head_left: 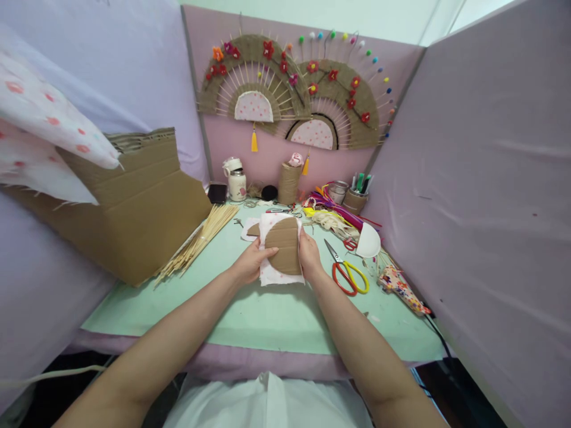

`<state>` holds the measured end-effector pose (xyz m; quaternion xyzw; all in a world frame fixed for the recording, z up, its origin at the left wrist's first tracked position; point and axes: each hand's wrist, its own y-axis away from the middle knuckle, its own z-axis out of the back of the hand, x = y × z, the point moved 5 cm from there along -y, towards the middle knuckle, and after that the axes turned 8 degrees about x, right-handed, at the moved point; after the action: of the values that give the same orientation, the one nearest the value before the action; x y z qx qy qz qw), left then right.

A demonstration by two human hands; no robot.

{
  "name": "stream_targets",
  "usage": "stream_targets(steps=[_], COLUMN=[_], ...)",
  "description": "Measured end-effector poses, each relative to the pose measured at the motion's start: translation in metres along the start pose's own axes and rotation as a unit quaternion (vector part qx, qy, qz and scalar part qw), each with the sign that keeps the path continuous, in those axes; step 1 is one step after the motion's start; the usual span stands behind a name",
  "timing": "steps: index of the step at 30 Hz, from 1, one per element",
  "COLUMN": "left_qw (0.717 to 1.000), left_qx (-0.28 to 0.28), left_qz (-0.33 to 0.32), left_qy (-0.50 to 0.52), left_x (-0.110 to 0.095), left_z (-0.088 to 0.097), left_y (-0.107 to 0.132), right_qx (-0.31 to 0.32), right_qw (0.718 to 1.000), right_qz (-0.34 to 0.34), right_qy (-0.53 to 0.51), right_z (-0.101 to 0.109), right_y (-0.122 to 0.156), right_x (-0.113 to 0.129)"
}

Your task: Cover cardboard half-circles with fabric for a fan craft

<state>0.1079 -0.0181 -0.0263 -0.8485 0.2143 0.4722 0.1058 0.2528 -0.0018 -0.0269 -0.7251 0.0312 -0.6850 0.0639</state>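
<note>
A brown cardboard half-circle (284,244) lies on a piece of white dotted fabric (273,274) above the green table (250,315). My left hand (252,261) grips the left edge of the cardboard and fabric, thumb on top of the cardboard. My right hand (308,254) holds the right edge, fingers pressed on the fabric and cardboard. Both hands are closed on this stack.
Red and yellow scissors (347,272) lie just right of my right hand. A bundle of bamboo sticks (200,241) and a large cardboard sheet (134,202) sit to the left. Jars, a twine roll (289,183), pipe cleaners (332,208) and a white cup (368,241) crowd the back. Two decorated fans (294,89) hang on the wall.
</note>
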Motion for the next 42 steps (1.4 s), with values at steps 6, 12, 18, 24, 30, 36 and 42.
stream_targets(steps=[6, 12, 18, 24, 30, 36, 42], left_qw=[0.999, 0.997, 0.997, 0.997, 0.996, 0.993, 0.994], left_qx=[0.029, 0.064, 0.055, 0.066, 0.06, 0.07, 0.096], left_qz=[-0.007, -0.004, 0.006, 0.025, 0.038, 0.031, 0.017], left_qy=[-0.02, -0.047, -0.05, -0.037, -0.051, -0.087, -0.041], left_x=[0.004, 0.007, 0.002, -0.002, -0.001, 0.007, 0.0], left_z=[-0.003, 0.0, -0.002, -0.003, -0.003, -0.008, -0.005], left_y=[0.002, 0.003, 0.004, 0.007, 0.008, 0.007, 0.011], right_qx=[-0.08, -0.063, -0.026, 0.01, 0.039, 0.068, 0.032], right_qw=[0.989, 0.982, 0.993, 0.993, 0.992, 0.965, 0.979], right_qz=[0.085, 0.095, 0.063, -0.037, 0.059, 0.152, 0.201], right_qy=[0.095, 0.15, 0.093, -0.112, -0.106, 0.204, -0.018], right_z=[0.001, 0.001, -0.001, 0.001, 0.001, -0.009, 0.012], right_y=[0.01, 0.011, 0.009, 0.006, 0.007, 0.019, 0.012], right_x=[0.014, 0.015, 0.012, 0.01, 0.028, 0.032, 0.042])
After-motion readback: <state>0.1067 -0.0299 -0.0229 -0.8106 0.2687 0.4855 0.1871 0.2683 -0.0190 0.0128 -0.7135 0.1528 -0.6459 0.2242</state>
